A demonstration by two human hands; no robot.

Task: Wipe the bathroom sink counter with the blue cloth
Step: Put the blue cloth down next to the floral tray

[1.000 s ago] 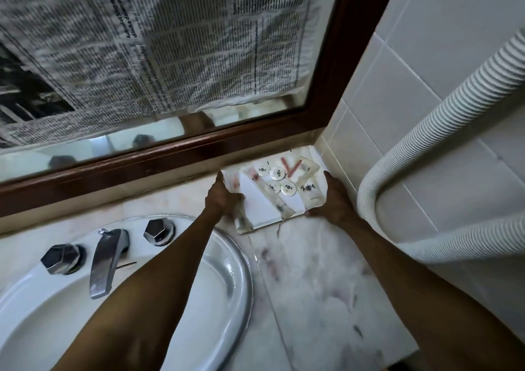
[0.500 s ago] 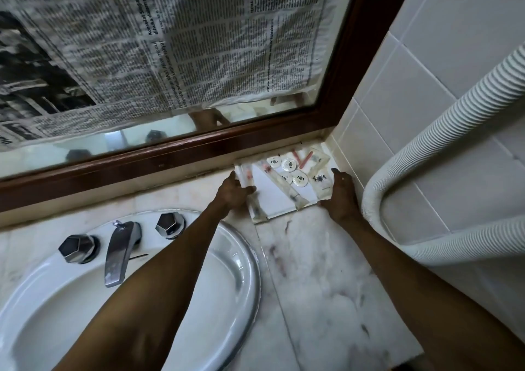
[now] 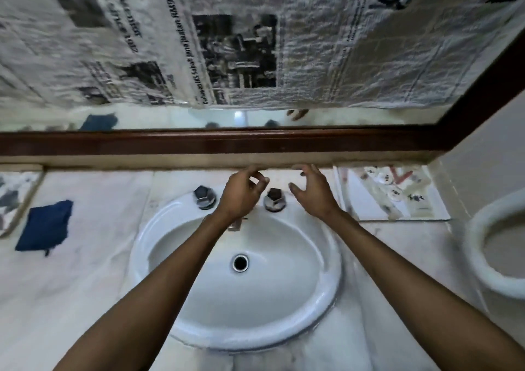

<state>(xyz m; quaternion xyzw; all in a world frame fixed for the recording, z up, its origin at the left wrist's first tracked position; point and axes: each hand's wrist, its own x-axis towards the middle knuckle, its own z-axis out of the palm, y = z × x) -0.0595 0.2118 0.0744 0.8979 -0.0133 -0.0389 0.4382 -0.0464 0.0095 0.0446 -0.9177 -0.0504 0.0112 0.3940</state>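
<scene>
Both hands empty: left hand [image 3: 241,193] and right hand [image 3: 312,194] held loosely open above taps, centre frame. Blue cloth [image 3: 45,225] left lying on surface [image 3: 93,271], far left, well apart. Risks, probably: tap knob [image 3: 274,199] gets bumped during reach; tray [image 3: 392,197] at right edge gets knocked while wiping.

Chrome faucet spout [image 3: 236,224] mostly hidden under left hand [image 3: 241,193]. Small items in clear rectangular tray [image 3: 397,214] too blurred to tell. Patterned tray [image 3: 14,200] cut off at left edge. Newspaper text [image 3: 255,43] smeared.
</scene>
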